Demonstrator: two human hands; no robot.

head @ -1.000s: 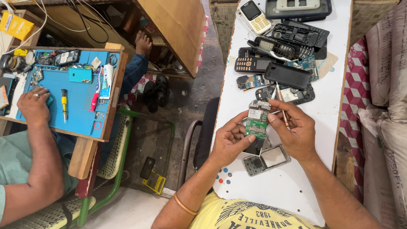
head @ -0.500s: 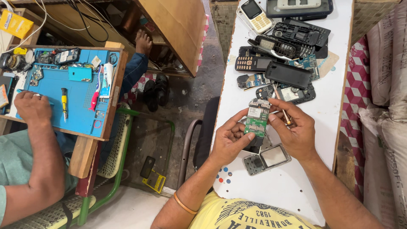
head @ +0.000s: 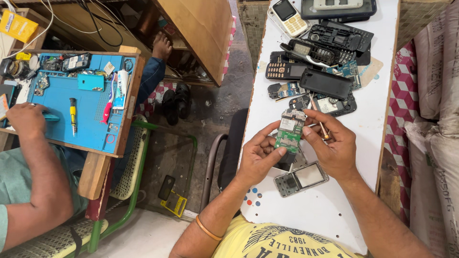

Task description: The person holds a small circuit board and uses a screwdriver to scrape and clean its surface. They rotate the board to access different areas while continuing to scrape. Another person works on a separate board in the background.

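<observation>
Circuit board (head: pixel 289 134), green, small, held up over the white counter (head: pixel 311 210) between both hands. Left hand (head: pixel 260 155) grip closed on the board's lower end, thumb on its face, fingers behind. Right hand (head: pixel 334 145) touches the board's upper right edge with the index fingertip; same hand pinches a thin screwdriver (head: pixel 318 117), tip pointing up and away from the board. Open phone casing (head: pixel 301 178) lies on the counter just below the hands. Pile of phone parts (head: pixel 320 62) sits further up the counter. Another person's hand (head: pixel 26 119) rests at a blue work mat (head: pixel 91 110), well apart to the left.
</observation>
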